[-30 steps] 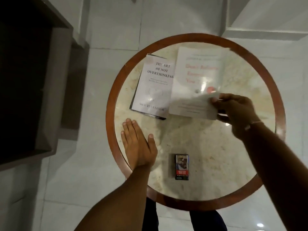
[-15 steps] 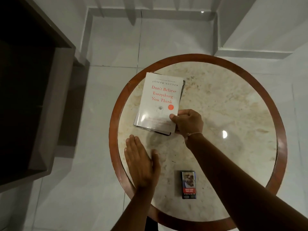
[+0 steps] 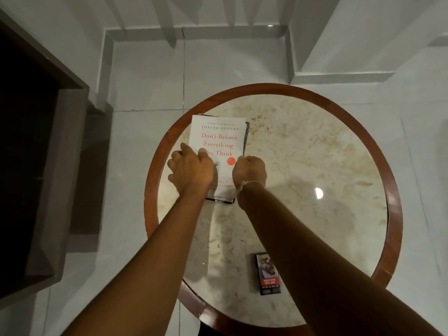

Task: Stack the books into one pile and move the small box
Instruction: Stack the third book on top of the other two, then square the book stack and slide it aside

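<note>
A white book titled "Don't Believe Everything You Think" (image 3: 219,139) lies on top of a second book, whose dark edge (image 3: 246,137) shows along the right and bottom. The pile sits at the left of the round marble table (image 3: 315,154). My left hand (image 3: 190,169) grips the pile's left edge with the thumb on the cover. My right hand (image 3: 249,172) is curled against the pile's right edge. A small dark box (image 3: 268,275) lies near the table's front edge, partly behind my right forearm.
The table has a brown wooden rim (image 3: 392,197). A dark cabinet (image 3: 36,166) stands on the left. The white tiled floor (image 3: 145,76) runs to a wall corner at the back. A light reflection (image 3: 318,192) shines on the tabletop.
My left hand has risen from the tabletop and taken the pile's left edge. My right hand has shifted from the book's lower corner to its right side. The camera has tilted.
</note>
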